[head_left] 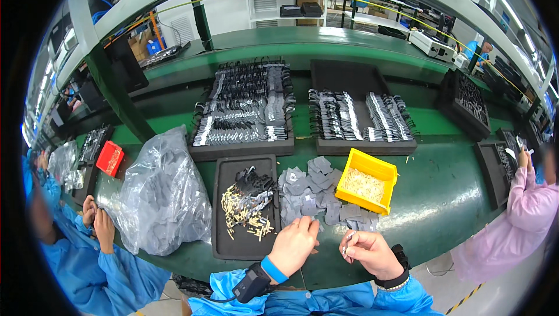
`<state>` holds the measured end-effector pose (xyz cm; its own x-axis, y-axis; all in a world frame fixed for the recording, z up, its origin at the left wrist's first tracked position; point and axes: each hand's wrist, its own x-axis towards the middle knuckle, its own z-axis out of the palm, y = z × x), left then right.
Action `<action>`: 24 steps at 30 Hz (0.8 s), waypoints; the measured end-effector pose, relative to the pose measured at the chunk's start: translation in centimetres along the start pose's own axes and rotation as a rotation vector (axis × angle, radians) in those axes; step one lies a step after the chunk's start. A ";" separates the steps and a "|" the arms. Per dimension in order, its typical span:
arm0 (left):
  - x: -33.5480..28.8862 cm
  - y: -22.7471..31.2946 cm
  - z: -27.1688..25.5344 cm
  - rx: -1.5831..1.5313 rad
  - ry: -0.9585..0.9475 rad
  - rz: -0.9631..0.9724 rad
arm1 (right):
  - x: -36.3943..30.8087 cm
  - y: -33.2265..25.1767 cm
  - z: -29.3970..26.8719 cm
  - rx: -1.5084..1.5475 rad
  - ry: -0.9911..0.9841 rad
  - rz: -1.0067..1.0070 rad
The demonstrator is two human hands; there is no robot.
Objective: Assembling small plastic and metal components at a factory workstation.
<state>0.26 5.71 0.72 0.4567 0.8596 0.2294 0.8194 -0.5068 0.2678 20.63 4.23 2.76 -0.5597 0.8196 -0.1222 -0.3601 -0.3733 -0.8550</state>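
My left hand (296,241) is at the near edge of a loose pile of grey flat pieces (300,187), back upward. Its fingers are bent together, and whatever they hold is hidden beneath them. To its right, my right hand (374,253) pinches a small light-and-dark part (347,243) between thumb and fingers, just above the green bench. Left of the pile lies a black tray (225,246) with small brass-coloured pieces (240,214) and dark and silvery parts (256,185). A yellow bin (372,202) of small pale pieces stands beyond my right hand.
A large clear bag (166,191) of grey pieces sits left of the tray. Black foam trays (244,150) (367,146) filled with rows of parts stand behind. A red bin (109,158) is at left. Co-workers sit on both sides, a blue sleeve (125,278) left, a pink sleeve (527,199) right.
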 end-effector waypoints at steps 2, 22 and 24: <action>0.3 0.4 -0.1 0.021 -0.013 -0.029 | -0.1 0.3 0.4 0.005 0.050 -0.012; 1.5 -0.9 0.6 -0.064 0.172 -0.010 | -0.3 0.7 1.0 0.137 0.032 -0.128; 1.3 -1.1 -0.5 -0.220 0.309 -0.001 | -0.5 0.8 0.8 0.161 0.045 -0.123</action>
<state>-0.25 7.42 1.22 0.3025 0.8167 0.4914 0.7102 -0.5370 0.4553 20.03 3.22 2.57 -0.4716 0.8805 -0.0473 -0.5401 -0.3309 -0.7739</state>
